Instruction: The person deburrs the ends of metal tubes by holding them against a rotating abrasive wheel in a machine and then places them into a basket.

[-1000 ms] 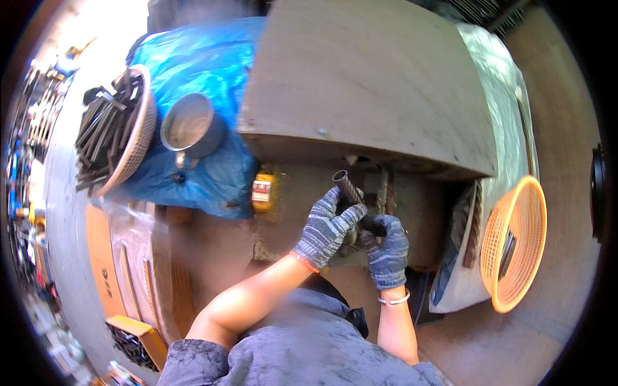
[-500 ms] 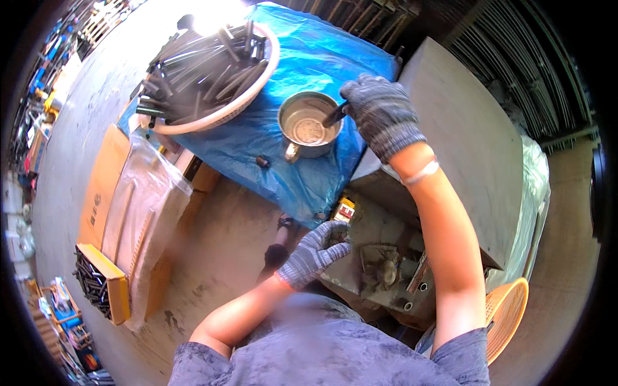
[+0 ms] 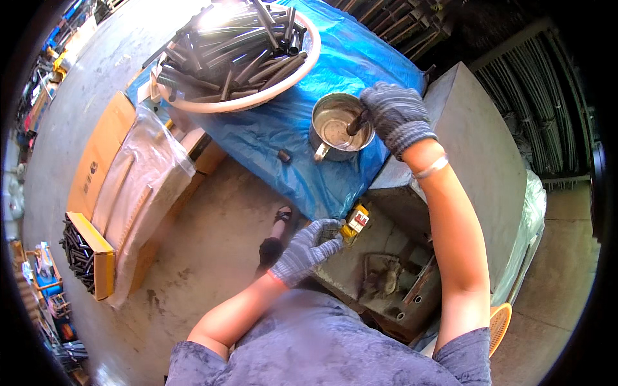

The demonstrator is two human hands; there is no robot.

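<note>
Right hand clamps a dark stick in the cup; left hand, nearer than the cup, grip unclear; hard pressing could tip it.

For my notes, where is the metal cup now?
In the head view, the metal cup stands on the blue sheet, slightly right of upper centre, between the basket and the right hand.
</note>
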